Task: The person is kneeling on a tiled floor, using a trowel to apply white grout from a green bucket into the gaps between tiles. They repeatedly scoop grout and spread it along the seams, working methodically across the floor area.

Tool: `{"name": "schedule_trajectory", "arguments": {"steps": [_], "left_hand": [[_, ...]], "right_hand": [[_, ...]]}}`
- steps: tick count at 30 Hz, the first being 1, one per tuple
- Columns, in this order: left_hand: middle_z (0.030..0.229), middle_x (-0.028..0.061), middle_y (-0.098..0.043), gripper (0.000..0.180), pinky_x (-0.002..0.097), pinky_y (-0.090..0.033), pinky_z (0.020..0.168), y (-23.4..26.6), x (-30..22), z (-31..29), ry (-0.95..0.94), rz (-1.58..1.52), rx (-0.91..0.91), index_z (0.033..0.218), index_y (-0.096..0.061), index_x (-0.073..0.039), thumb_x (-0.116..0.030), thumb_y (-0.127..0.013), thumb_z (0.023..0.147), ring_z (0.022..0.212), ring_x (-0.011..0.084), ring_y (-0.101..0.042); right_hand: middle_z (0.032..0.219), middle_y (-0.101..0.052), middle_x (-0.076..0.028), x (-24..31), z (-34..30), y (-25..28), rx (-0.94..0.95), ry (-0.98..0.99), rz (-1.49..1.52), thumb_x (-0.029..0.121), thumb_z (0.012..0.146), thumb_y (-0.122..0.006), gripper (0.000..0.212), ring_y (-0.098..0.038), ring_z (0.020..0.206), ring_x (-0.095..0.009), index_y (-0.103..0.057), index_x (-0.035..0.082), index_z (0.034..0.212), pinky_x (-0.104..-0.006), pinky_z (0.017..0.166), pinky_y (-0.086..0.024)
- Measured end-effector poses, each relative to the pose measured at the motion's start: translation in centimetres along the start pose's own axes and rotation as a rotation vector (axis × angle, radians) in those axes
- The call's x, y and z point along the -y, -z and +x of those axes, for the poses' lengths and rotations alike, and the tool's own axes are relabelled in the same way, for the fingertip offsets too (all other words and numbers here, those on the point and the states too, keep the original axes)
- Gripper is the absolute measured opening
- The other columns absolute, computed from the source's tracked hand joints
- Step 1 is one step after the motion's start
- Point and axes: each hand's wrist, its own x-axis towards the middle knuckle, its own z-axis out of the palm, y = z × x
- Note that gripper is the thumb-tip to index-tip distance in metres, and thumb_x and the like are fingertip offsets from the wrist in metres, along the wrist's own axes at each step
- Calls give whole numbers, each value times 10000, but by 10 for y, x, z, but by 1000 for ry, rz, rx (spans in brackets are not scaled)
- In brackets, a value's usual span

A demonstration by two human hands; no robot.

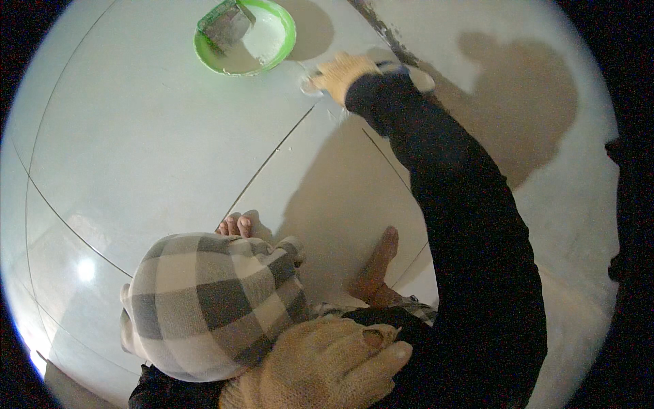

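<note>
My right hand (344,76), in a tan knitted glove, reaches far forward over the tiled floor (163,136). Its fingers curl down, smeared by motion, over something pale that I cannot make out, next to a whitish smear at a tile joint. Beyond the wrist, a pale rounded shape (424,80) shows partly behind the black sleeve. My left hand (327,365), also gloved, lies flat with fingers stretched near my body, against dark cloth. One glove finger has a hole. To the left of my right hand stands a green-rimmed bowl (291,42) with white paste.
A flat, paste-covered tool (225,28) with a green edge leans inside the bowl. My checked-cloth knee (211,300) and bare feet (381,262) are below. A dark, rough strip (381,31) crosses the floor at the upper right. Shadows darken the right side.
</note>
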Motion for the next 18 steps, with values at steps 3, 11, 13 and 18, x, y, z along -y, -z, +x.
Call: {"name": "schedule_trajectory", "arguments": {"steps": [3,11,13,18], "left_hand": [[1009,150,-665,389,426,-552,730,5,-3,3,14,-17,16,1107,-634,-41,-110,-732,737,869,340,-663],[1019,140,-667,406,427,-542,756,12,-11,6,18,-19,53,1118,-636,-41,-98,-742,731,913,341,-656],[1022,141,-668,405,427,-542,757,14,-14,5,12,22,65,1120,-634,-38,-95,-741,734,918,342,-656],[1033,144,-671,399,432,-540,760,12,-11,2,-61,11,69,1127,-632,-36,-99,-739,748,923,337,-658]], "right_hand": [[1173,-612,-64,5,-47,-26,68,1,37,116,912,-575,365,-594,1110,-285,-590,198,1268,-410,923,-531],[1202,-660,-141,-53,-74,-45,455,77,345,97,760,-684,653,-657,1040,-339,-529,261,1373,-433,866,-532],[1096,-704,-140,-72,-63,-34,357,-58,533,189,733,-719,545,-679,989,-331,-626,272,1264,-433,812,-545],[1062,-704,-149,-80,-40,-9,338,-29,510,136,741,-715,554,-683,879,-278,-604,182,1281,-368,798,-537]]}}
